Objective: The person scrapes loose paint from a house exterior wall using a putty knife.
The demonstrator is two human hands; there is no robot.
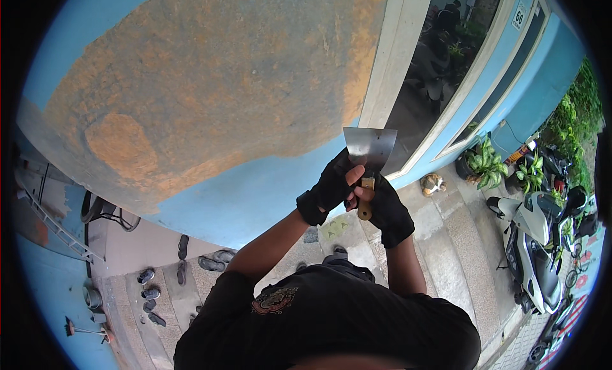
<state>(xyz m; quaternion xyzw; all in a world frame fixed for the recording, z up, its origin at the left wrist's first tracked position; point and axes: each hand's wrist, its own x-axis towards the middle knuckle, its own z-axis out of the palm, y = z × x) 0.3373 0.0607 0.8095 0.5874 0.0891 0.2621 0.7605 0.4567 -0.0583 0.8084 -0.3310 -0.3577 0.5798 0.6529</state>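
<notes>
A wide scraper (371,145) with a flat metal blade and a wooden handle is held up in front of my chest, its blade pointing away from me. Wrapped round the handle is my right hand (390,209), in a black fingerless glove. My left hand (335,186), gloved the same way, is closed against the scraper from the left, its bare fingertips at the base of the blade and beside the handle. Just beyond the hands stands the wall (255,70), light blue at its edges, with a large patch of bare, grey-and-orange plaster.
A framed glass window (440,70) adjoins the wall on the right. On the paved floor, several pairs of footwear (150,292) lie to the left. A cat (433,184), potted plants (488,162) and a parked white motorbike (532,252) are to the right. A ladder (60,226) is at far left.
</notes>
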